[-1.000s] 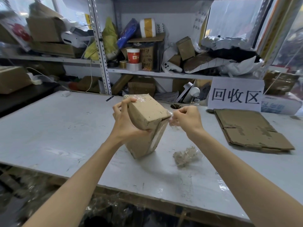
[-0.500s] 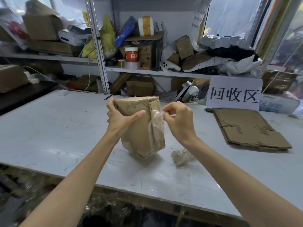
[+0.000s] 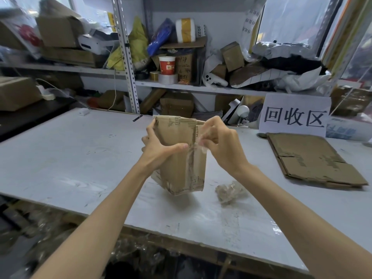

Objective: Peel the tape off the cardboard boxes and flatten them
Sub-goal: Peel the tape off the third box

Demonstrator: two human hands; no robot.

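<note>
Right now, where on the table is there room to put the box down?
The white table is bare left of the cardboard box, and along the near edge below the crumpled tape wad. The right side is crowded: flattened cardboard lies in front of the paper sign.

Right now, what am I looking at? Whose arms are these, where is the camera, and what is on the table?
There is no machine here. These are a person's two bare arms, filmed by one camera worn on the head, looking forward and down. The left hand grips a cardboard box, held upright over the white table. The right hand pinches clear tape at the box's seam. On the table lie a tape wad, flattened cardboard and a paper sign. Cluttered shelves stand behind.
</note>
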